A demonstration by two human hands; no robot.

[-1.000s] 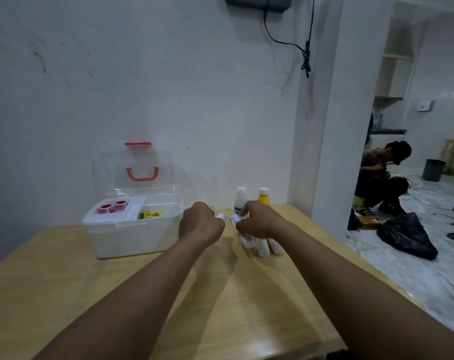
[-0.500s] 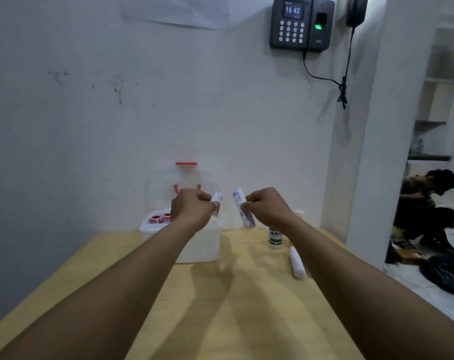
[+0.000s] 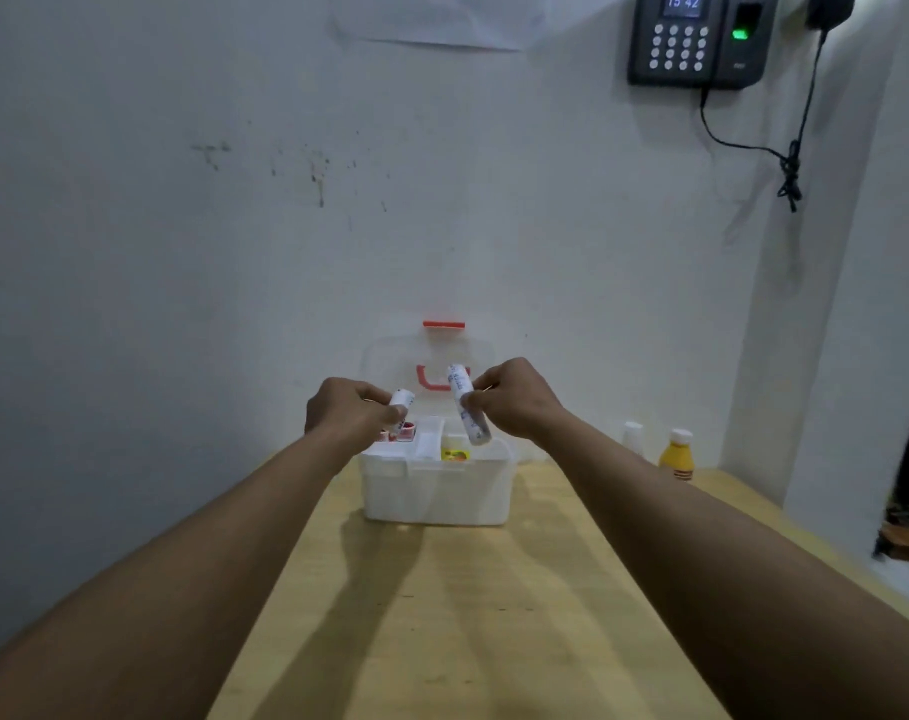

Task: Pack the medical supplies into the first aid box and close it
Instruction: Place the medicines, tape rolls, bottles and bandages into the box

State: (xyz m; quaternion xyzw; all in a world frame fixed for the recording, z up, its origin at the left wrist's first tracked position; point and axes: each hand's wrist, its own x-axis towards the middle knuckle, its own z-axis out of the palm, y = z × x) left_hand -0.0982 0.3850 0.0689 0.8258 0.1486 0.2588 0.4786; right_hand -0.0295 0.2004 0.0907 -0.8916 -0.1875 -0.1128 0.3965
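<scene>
Both hands were up over the open box (image 3: pixel 437 491): the left hand (image 3: pixel 346 415) was clenched around a white roll (image 3: pixel 401 398) whose end poked out past its thumb, and the right hand (image 3: pixel 515 400) pinched a longer white tube (image 3: pixel 468 410) that hung tilted, lower end toward the box. Just below the left hand sat red-and-white rolls (image 3: pixel 403 431) in the tray, and under the right hand's tube a yellow packet (image 3: pixel 455 453). Off beyond the right forearm stood a white bottle (image 3: pixel 633 441) and a yellow bottle (image 3: pixel 677 454) on the table (image 3: pixel 442 615), well apart from the box, whose clear lid (image 3: pixel 390 366) stood up behind both hands.
</scene>
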